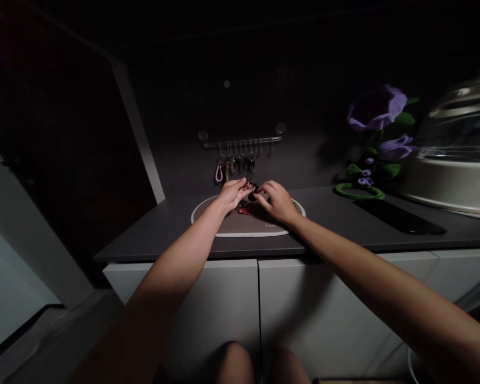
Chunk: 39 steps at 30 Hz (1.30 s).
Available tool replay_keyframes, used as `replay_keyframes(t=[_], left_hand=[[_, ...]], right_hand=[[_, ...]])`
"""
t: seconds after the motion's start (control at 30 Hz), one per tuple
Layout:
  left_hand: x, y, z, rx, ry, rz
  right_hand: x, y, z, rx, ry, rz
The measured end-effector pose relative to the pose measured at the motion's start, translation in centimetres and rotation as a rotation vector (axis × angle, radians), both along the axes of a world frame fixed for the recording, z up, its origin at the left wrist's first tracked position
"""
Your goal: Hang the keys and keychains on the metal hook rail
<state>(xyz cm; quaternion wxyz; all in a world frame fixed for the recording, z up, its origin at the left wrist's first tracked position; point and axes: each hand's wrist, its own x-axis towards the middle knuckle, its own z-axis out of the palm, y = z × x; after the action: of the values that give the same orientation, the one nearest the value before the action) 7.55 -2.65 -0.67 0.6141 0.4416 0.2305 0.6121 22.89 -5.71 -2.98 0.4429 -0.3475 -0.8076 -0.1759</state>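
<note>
Metal ring (249,185) and dark piece (253,197) hard to make out in dim light

At the centre of the frame, the left hand (235,193) pinches the metal ring between thumb and fingers, covering part of it. The right hand (278,201) curls beside the dark piece; whether it grips it cannot be told. Below them, a small red item (244,211) shows on an oval mat (234,228), whose lettering the right wrist partly covers. The mat lies on the dark table (176,226).

Just above centre, a hook rail (244,142) carries a pink loop (218,172) and several keys (238,164), their shapes merging with the dark wall. At right, a domed appliance (452,178) is cut off by the frame edge; the upper left is nearly black.
</note>
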Motion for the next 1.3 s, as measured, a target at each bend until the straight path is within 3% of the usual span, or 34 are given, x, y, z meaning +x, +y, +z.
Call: replay_keyframes(t=[0.2,0.37,0.63,1.0,1.3], left_hand=[[0.4,-0.3,-0.3,-0.008,-0.018,-0.061],[0.3,-0.3,-0.2,-0.011,-0.037,-0.086],[0.0,-0.3,-0.2,-0.046,-0.034,-0.081],[0.2,-1.0,0.0,-0.098,0.157,-0.063],[0.2,-1.1,-0.2,-0.073,0.25,-0.142]], right_hand=[[0.0,0.3,-0.1,-0.051,0.006,-0.12],[0.3,0.9,-0.3,-0.041,0.017,-0.138],[0.5,1.0,-0.1,-0.048,0.131,-0.069],[0.5,1.0,0.2,-0.121,0.363,0.02],[0.8,1.4,0.4,-0.201,0.502,0.107]])
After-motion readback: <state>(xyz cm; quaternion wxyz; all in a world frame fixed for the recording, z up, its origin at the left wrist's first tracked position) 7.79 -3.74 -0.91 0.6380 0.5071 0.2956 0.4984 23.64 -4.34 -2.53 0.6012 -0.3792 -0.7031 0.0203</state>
